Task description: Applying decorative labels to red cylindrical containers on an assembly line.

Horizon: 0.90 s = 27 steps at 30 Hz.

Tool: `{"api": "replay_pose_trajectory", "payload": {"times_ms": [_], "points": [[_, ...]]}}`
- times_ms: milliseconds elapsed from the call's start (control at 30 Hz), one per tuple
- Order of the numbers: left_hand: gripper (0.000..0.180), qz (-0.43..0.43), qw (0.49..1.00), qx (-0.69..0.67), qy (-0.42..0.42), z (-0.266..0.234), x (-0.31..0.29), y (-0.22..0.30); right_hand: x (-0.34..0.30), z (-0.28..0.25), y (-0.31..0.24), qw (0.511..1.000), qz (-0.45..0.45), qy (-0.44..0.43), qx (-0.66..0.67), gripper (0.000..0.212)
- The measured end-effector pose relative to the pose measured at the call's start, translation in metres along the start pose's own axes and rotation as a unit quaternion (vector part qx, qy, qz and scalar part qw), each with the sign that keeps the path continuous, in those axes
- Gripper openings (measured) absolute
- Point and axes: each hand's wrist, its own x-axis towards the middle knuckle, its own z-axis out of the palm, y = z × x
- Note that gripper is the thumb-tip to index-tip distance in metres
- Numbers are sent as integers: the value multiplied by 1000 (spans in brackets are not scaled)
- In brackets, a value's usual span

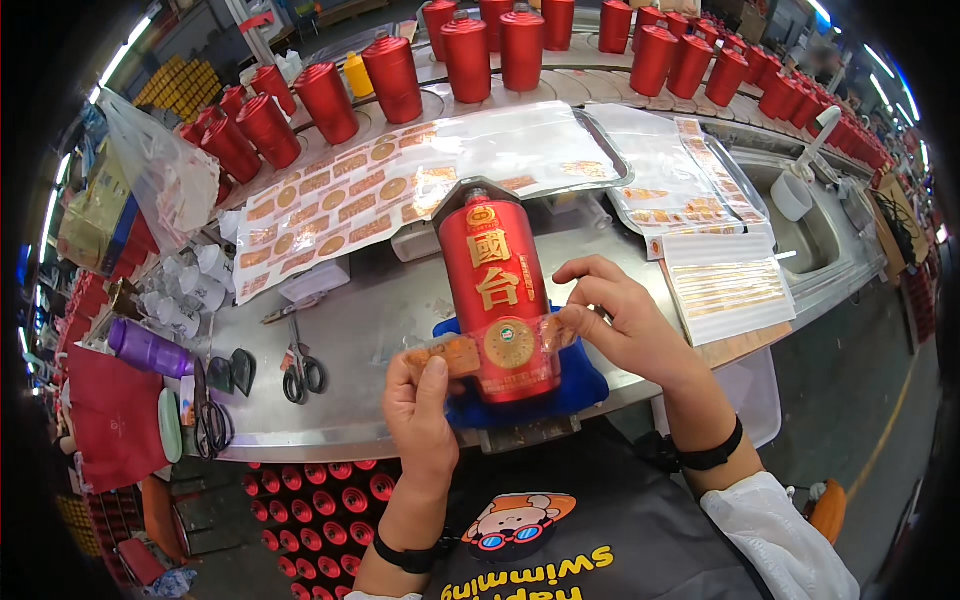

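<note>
A red bottle (pixel 490 250) with gold lettering lies tilted on a blue cushion (pixel 585 382), its neck pointing away from me. Across its lower front stretches a thin see-through decal strip (pixel 450 355) with an orange-gold print and a round gold medallion. My left hand (pixel 420 415) pinches the strip's left end between thumb and fingers. On the other side, my right hand (pixel 635 325) has thumb and forefinger closed on the right end, close to the bottle's side. Whether the strip's middle touches the bottle or hovers just over it, I cannot tell.
Behind the bottle lies a decal sheet (pixel 340 205). More decals lie on a tray (pixel 680 190) at right, near a sink (pixel 815 235). Scissors (pixel 300 372) and a purple bottle (pixel 150 347) are at left. Red bottles (pixel 467 60) line a conveyor at the back.
</note>
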Motion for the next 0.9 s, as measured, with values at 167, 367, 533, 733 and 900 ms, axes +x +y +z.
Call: {"api": "replay_pose_trajectory", "payload": {"times_ms": [167,367,533,733,900], "points": [[10,6,1000,8,-1,0,0,-2,2,3,1,1000,-1,-7,4,19],[11,-2,999,32,1,2,0,1,3,5,3,999,12,-14,28,17],[11,5,1000,26,-5,2,-1,0,2,7,5,999,20,-18,46,18],[10,1,1000,18,4,4,-1,2,3,7,5,999,8,-18,36,18],[11,6,1000,28,1,3,-2,1,3,5,5,999,9,-12,30,17]]}}
